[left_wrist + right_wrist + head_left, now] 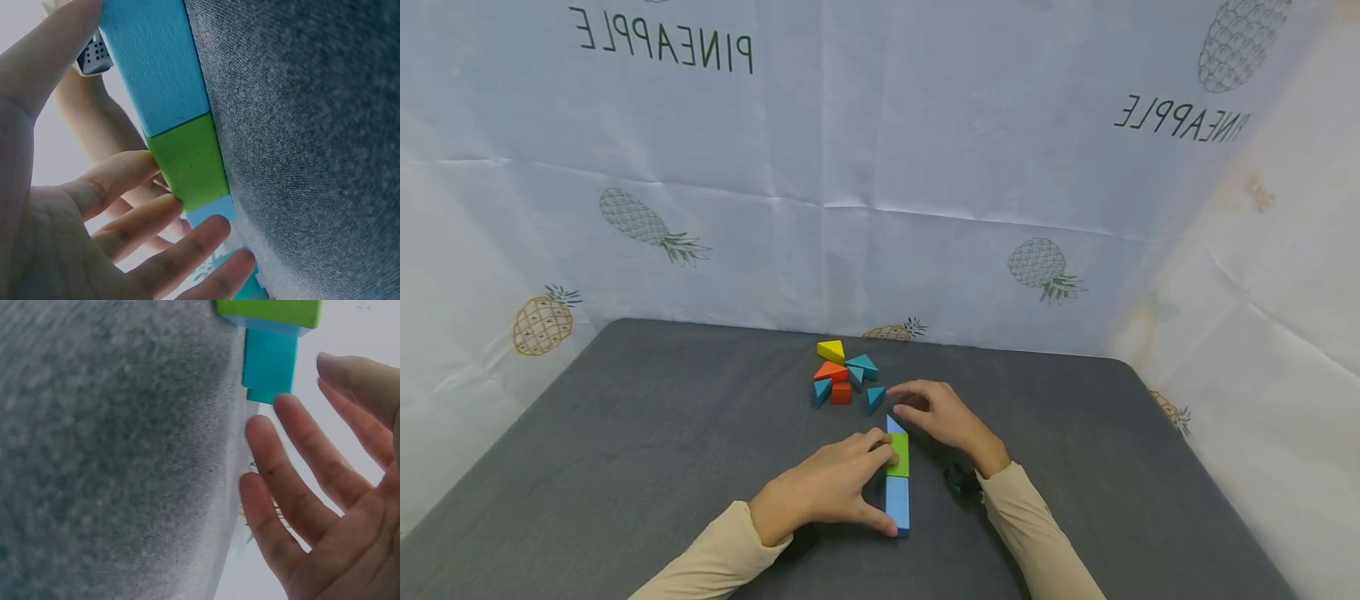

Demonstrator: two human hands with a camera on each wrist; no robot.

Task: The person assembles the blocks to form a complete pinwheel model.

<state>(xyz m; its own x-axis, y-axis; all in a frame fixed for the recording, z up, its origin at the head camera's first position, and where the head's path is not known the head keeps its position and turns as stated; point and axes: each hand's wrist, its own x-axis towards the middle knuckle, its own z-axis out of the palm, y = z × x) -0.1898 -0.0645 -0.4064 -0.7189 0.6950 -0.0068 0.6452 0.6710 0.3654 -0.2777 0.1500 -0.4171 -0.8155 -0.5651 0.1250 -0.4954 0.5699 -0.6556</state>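
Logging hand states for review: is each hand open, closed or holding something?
Left hand: open, touching the green block.
Right hand: open, holding nothing.

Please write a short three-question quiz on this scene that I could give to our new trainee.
1. Multiple choice: What colour is the middle block in the row of three blocks?
A) red
B) green
C) yellow

2. True or false: In the head view, the yellow block is the farthest from the person among the loose blocks beyond the row.

3. Short answer: Which is nearer to those loose blocks, the left hand or the right hand?

Key: 1. B, green. 2. True. 3. The right hand.
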